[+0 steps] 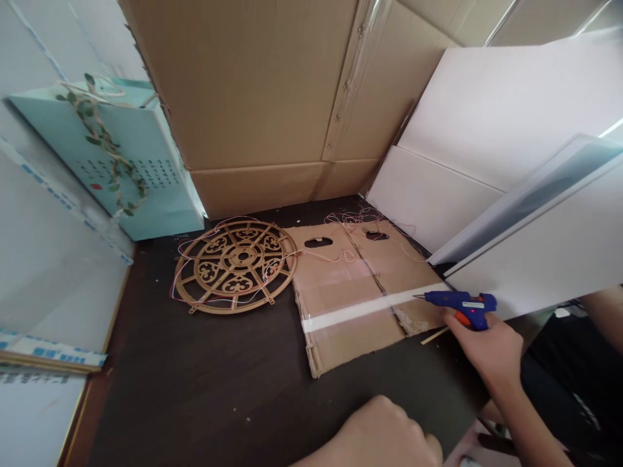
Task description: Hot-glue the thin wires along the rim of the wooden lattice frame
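My right hand (491,350) is wrapped round a blue glue gun (455,300) with an orange trigger and a small red light. Its thin nozzle points left, just above the right part of a white strip across a flat cardboard sheet (345,275). My left hand (389,431) is a closed fist at the bottom edge; the curled fingers hide whatever may be inside. Left of the cardboard lies a round, gold-brown openwork disc (237,266), with thin red and white wires (265,275) looped over it. A narrow wooden stick (434,335) lies beside the glue gun hand.
All this rests on a dark table (204,383). A tall cardboard panel (253,91) stands behind, with white boards (462,110) at the right. A light-blue bag (141,168) with a leafy cord is at the left. Tangled wires (357,217) lie at the back. Dark cloth (564,370) shows lower right.
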`<state>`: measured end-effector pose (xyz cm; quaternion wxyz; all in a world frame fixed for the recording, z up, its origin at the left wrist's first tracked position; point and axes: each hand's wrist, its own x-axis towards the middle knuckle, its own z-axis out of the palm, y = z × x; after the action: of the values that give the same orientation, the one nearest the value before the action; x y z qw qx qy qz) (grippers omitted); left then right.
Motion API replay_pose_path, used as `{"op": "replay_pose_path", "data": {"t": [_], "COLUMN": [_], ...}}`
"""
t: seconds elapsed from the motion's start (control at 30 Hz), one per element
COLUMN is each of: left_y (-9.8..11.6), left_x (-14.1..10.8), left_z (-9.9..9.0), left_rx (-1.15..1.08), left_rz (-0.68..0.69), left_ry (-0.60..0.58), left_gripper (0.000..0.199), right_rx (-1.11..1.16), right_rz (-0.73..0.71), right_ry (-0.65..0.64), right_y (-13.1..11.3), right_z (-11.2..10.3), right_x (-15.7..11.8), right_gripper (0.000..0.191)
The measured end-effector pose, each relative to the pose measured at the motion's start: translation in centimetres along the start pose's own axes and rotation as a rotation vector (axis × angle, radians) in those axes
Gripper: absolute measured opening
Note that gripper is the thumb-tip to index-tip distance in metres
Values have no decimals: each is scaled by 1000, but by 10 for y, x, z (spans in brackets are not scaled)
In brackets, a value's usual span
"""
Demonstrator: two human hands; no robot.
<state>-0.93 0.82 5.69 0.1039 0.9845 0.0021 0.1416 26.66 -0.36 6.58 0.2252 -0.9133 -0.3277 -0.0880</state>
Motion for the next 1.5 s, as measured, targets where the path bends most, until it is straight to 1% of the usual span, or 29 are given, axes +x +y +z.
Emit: {"op": "replay_pose_path", "data": {"t": [0.1, 0.23, 0.33, 0.43, 0.6, 0.7, 0.8, 0.93, 1.0, 1.2, 1.33, 1.5], "left_y": [0, -1, 0, 0, 0, 0, 1, 1, 1, 2, 2, 1], "left_x": [0, -1, -1, -1, -2, -2, -2, -2, -2, -3, -3, -3], "left_z": [1, 2, 1, 0, 3, 4, 3, 5, 7, 10, 9, 7], "left_rx": [12, -3, -9, -7, 6, 4, 5, 18, 22, 32, 28, 41], "left_rz": [0, 16, 6, -4, 7, 5, 14, 20, 19, 11, 2, 17], "left_ry": [14, 27, 19, 16, 69, 61, 48, 73, 87, 120, 164, 123], "left_gripper": [30, 29, 30, 30, 31, 29, 29, 30, 30, 32, 31, 32], "right_rx": [10, 19, 43, 45, 30, 29, 33, 39, 39, 33, 48, 48], "right_rz": [-18, -135, -193, -220, -257, -253, -234, -167, -140, -168, -173, -207], "right_ry": [-8, 62, 42, 27, 38, 36, 40, -13, -31, -3, -7, 37], "right_y": [0, 6, 12, 15, 18, 19, 14, 1, 0, 12, 12, 12], "right_z": [1, 7, 10, 11, 13, 13, 10, 3, 4, 12, 11, 11], "right_x": [0, 1, 1, 2, 2, 2, 1, -2, -3, 3, 3, 3], "right_gripper": [54, 43, 41, 41, 40, 42, 44, 51, 52, 44, 42, 41]}}
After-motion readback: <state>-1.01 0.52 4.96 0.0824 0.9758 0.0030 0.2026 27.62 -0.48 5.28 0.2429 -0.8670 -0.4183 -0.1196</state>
